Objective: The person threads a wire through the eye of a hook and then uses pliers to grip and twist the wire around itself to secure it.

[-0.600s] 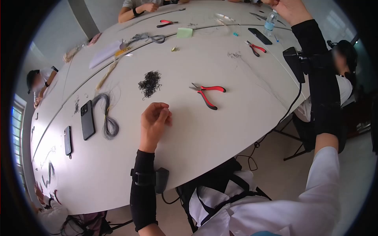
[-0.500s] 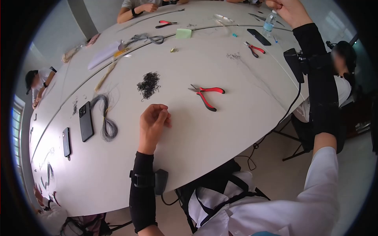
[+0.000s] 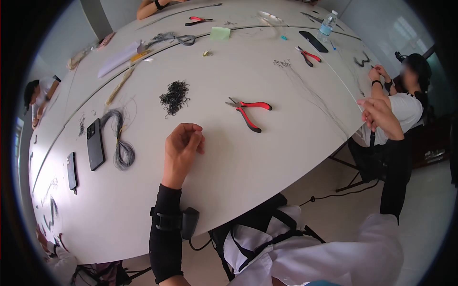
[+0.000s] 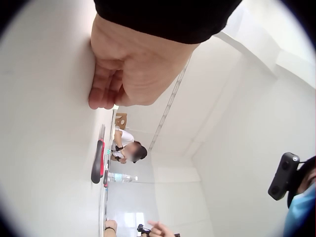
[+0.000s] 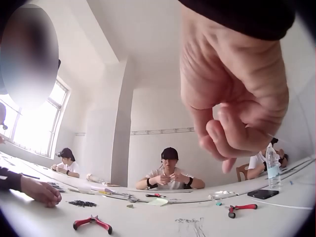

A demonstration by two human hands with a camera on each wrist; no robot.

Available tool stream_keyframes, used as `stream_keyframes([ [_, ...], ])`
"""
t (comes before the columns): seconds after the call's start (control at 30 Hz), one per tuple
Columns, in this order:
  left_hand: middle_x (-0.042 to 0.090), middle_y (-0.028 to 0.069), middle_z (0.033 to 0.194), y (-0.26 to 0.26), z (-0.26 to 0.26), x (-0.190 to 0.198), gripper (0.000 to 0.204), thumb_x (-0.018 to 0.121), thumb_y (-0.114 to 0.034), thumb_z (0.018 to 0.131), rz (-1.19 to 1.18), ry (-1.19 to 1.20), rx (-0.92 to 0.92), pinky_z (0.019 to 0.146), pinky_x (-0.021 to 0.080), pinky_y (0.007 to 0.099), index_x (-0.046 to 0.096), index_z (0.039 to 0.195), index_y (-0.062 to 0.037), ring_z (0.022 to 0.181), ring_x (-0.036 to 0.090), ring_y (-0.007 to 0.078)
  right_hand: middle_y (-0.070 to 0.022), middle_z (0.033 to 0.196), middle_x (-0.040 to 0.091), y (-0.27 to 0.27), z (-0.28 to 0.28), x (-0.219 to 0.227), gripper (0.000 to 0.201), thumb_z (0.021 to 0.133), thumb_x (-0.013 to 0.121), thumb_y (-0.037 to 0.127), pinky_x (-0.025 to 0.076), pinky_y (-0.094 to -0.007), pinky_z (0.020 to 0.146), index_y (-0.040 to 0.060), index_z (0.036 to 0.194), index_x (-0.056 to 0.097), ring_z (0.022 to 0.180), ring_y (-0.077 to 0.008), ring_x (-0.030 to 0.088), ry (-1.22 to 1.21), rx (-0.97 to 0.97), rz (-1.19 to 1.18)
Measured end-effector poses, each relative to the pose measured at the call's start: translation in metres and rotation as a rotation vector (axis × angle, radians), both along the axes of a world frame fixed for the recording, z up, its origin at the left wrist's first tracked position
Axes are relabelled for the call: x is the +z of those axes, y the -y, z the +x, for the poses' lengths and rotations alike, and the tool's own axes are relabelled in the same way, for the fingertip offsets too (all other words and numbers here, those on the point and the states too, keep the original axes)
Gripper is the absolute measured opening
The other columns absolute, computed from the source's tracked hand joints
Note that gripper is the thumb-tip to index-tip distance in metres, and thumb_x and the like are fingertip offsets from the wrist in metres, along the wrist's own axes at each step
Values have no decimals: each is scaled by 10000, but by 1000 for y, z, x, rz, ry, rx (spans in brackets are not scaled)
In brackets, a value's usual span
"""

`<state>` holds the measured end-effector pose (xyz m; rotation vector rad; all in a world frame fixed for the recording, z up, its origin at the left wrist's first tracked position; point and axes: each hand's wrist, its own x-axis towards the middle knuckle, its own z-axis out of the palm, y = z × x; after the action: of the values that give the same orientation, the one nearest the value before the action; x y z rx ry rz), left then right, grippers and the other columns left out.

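Observation:
My left hand [image 3: 181,150] rests on the white table, fingers curled, thumb tip against the forefinger. I cannot tell whether anything tiny lies between them. Just beyond it is a pile of small black hooks [image 3: 175,97]. To its right, red-and-black pliers [image 3: 249,114] lie with their handles spread. My right hand [image 3: 381,118] is out past the table's right edge. In the right wrist view its fingers [image 5: 224,131] curl in towards the thumb, and a thin line [image 5: 282,140] runs off from them. Left of the left hand lies a tied bundle of grey line [image 3: 125,153].
Two dark phones [image 3: 96,145] lie to the left. At the back right are a second pair of pliers [image 3: 309,56], another phone [image 3: 313,42] and a water bottle [image 3: 327,25]. A seated person [image 3: 405,97] works close to my right arm. Grey strands [image 3: 312,100] trail across the table.
My right hand has come down from high at the upper right to the table's right edge. The left hand has stayed in its place with the same finger pose. The view has shifted slightly.

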<state>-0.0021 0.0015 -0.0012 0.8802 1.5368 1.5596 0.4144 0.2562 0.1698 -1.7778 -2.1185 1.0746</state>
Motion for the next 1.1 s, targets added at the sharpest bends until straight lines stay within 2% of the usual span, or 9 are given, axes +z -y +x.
stream_keyframes([
  [0.1,644,64,845,2,0,3,139,588,-81,994,-14,-3,-8,661,528,269,618,1053,41,722,612,117,-75,856,654,-13,39,-43,434,1027,596,342,498,-254,575,-50,1209,641,703,-131,634,250,208,10],
  [0.2,647,66,850,2,2,6,147,590,-82,993,-22,8,11,664,535,270,620,1061,45,734,615,116,-180,989,699,0,32,-55,452,1016,616,304,547,-339,748,-73,1265,617,890,-230,680,528,288,466],
  [0.3,654,67,861,7,0,5,149,588,-80,994,10,-3,21,664,541,269,624,1072,43,754,629,118,-235,1014,714,5,8,-62,498,973,672,343,524,-400,849,-70,1248,627,923,-308,680,417,331,679],
  [0.4,660,54,885,26,-5,13,155,587,-89,994,-1,-72,63,678,533,266,628,1080,34,771,630,104,-209,989,714,31,-58,-52,440,966,680,286,522,-391,848,-47,1251,634,906,-280,683,125,416,606],
  [0.57,692,53,925,72,-35,23,141,559,-27,962,-12,-463,350,754,534,265,646,1066,14,815,647,108,-154,885,703,108,-183,-25,342,940,674,174,538,-368,763,-28,1214,642,806,-222,685,-10,713,273],
  [0.73,709,137,1010,127,-98,18,206,519,56,926,-101,-932,701,770,546,352,679,1039,-7,898,693,283,-150,770,692,155,-286,-56,254,916,678,159,547,-341,694,-30,1084,684,695,-238,683,-195,1143,257],
  [0.83,738,131,1101,150,-123,-2,277,482,26,953,-244,-839,668,881,544,341,688,1135,-11,1001,702,239,-175,771,705,189,-345,-80,219,912,660,147,555,-365,715,-41,1024,679,707,-298,703,-305,1266,286],
  [1.0,738,149,1102,156,-124,-6,305,472,27,939,-234,-835,576,882,546,350,686,1156,2,991,711,255,-191,879,697,227,-429,-147,122,877,675,98,582,-437,763,11,959,654,846,-363,712,-477,1233,673],
  [1.1,734,157,1116,147,-136,4,289,483,9,946,-205,-951,588,884,549,369,693,1145,-7,975,714,287,-181,905,648,235,-452,-166,169,931,643,114,561,-457,767,43,1083,632,871,-373,683,-341,1248,674],
])
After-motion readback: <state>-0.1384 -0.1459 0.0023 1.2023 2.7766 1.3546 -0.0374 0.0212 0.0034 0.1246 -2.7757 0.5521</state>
